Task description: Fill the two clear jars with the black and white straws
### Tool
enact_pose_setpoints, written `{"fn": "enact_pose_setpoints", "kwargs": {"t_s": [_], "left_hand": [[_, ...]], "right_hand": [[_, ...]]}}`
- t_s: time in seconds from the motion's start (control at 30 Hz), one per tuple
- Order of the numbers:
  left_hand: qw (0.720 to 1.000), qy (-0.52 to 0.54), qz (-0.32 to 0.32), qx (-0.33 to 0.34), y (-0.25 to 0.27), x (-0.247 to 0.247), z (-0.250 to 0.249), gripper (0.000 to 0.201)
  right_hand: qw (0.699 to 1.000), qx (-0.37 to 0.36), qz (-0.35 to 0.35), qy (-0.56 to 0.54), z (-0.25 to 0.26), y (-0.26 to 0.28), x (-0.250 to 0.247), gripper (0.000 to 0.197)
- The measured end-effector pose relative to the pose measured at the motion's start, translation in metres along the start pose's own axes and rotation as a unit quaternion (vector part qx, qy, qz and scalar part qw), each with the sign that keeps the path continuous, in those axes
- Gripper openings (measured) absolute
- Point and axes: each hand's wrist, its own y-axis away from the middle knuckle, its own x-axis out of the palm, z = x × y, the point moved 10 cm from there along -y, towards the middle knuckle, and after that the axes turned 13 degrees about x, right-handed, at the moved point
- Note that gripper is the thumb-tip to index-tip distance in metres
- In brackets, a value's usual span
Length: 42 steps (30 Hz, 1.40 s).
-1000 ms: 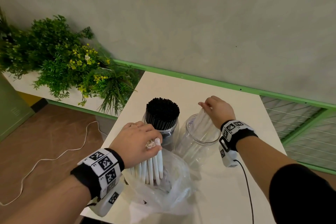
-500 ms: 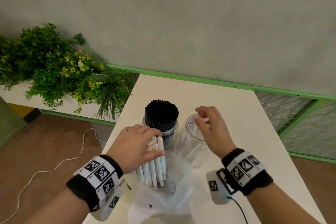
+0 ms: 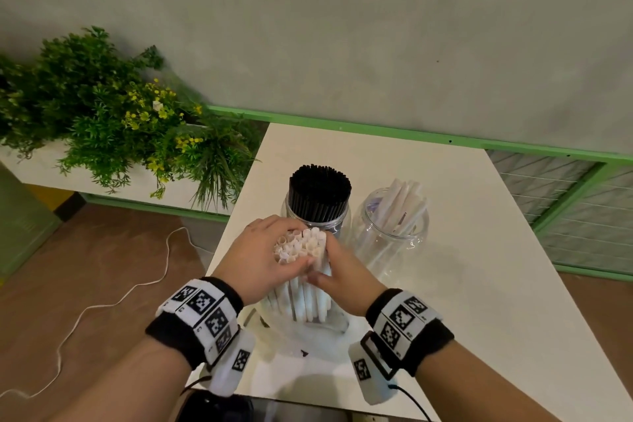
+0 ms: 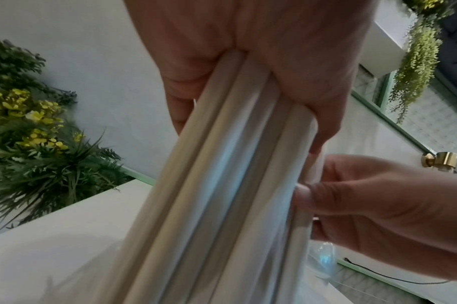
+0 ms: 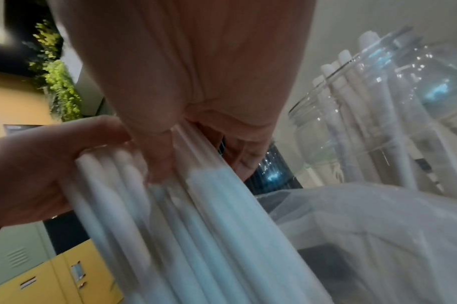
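I stand at a plain white rectangular table [image 3: 462, 250] with a matte top, its far edge against a pale wall with a green rail. Directly on it, toward the far left, stands a clear glass jar [image 3: 317, 221] packed with upright black straws [image 3: 320, 190]. Just to its right stands a second clear glass jar [image 3: 390, 236], holding a few white straws [image 3: 402, 202] that lean to one side. Nearer to me, in front of the first jar, a crumpled clear plastic bag [image 3: 308, 332] lies on the tabletop. A thin black cable [image 3: 412, 401] crosses the near right corner of the table.
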Motion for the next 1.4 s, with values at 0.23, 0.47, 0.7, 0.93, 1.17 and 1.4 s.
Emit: {"fn": "enact_pose_setpoints", "kwargs": {"t_s": [0.23,0.47,0.7,0.93,1.17,1.4], "left_hand": [[0.997,0.049,-0.017,0.049,-0.011,0.013,-0.028,0.05],[0.986,-0.124,0.059,0.092,-0.019,0.018,-0.037,0.044],[0.985,-0.156,0.058,0.045,-0.021,0.022,-0.039,0.046],[0.984,-0.172,0.038,0.038,-0.025,0.017,-0.025,0.039],[0.981,-0.187,0.047,0.028,-0.029,0.02,-0.027,0.039],[0.978,-0.199,0.062,0.021,-0.036,0.022,-0.02,0.04]], "right_hand": [[0.993,-0.007,-0.11,-0.04,-0.002,0.031,-0.03,0.044],[0.988,-0.002,-0.154,-0.001,-0.008,0.036,-0.045,0.034],[0.991,-0.001,-0.132,-0.027,-0.012,0.026,-0.045,0.021],[0.992,-0.006,-0.105,-0.073,-0.005,0.026,-0.05,0.016],[0.979,-0.03,-0.158,-0.128,0.009,0.037,-0.075,0.039],[0.962,-0.051,-0.2,-0.176,0.044,0.037,-0.118,0.04]]}}
